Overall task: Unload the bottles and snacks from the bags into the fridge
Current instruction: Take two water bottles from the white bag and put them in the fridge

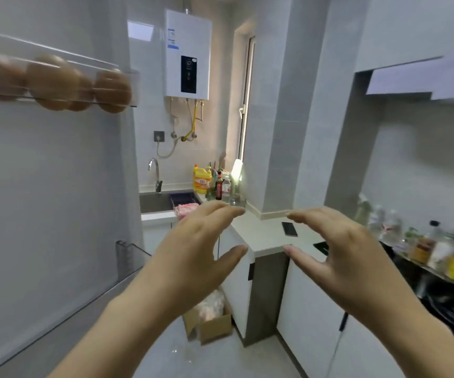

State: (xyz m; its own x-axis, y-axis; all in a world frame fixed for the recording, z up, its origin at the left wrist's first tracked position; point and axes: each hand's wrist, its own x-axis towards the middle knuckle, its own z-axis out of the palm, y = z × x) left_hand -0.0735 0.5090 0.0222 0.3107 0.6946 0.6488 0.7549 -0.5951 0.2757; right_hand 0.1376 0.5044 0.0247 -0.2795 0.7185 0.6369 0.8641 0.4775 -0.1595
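Both hands — left hand (193,252), right hand (343,257) — hang half-curled, holding nothing; fridge door (43,173) open, eggs (54,83) racked — no bags visible, so progress unclear.

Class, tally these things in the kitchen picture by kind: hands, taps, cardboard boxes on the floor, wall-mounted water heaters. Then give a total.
Hands: 2 (left hand, right hand)
Taps: 1
Cardboard boxes: 1
Water heaters: 1
Total: 5
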